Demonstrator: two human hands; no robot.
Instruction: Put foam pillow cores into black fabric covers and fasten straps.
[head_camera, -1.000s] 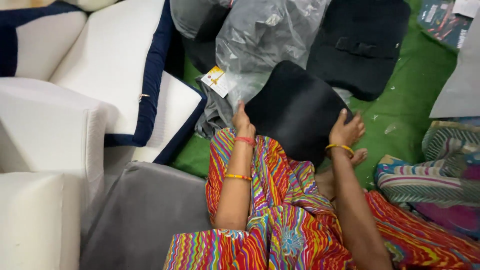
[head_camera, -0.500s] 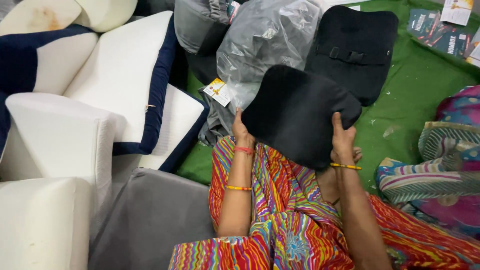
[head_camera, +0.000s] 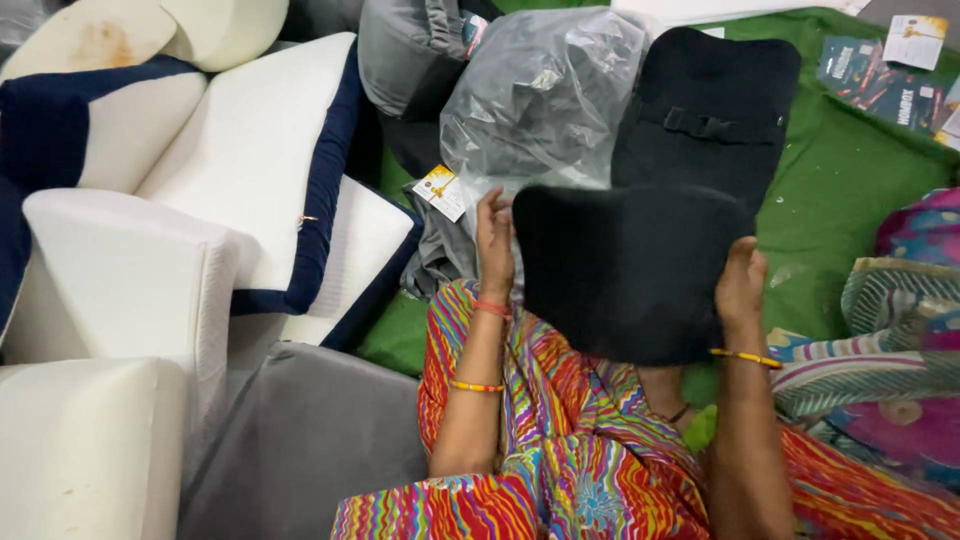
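I hold a black cushion (head_camera: 625, 270) up in front of me, over my lap in bright striped cloth. My left hand (head_camera: 494, 236) grips its left edge and my right hand (head_camera: 741, 283) grips its right edge. Just beyond it lies a second black cushion (head_camera: 710, 110) with a strap across it, on the green mat (head_camera: 850, 200). To the left of that one lies a clear plastic bag (head_camera: 545, 100) with a small paper tag (head_camera: 441, 191).
White foam cushions (head_camera: 110, 280), some with navy blue covers (head_camera: 320, 190), pile up on the left. A grey cushion (head_camera: 300, 450) lies by my left knee. Printed cards (head_camera: 880, 75) lie at the top right, and patterned cloth (head_camera: 900, 310) at the right.
I have raised the black cushion and turned it flatter toward me. My right hand has moved further out along its right edge.
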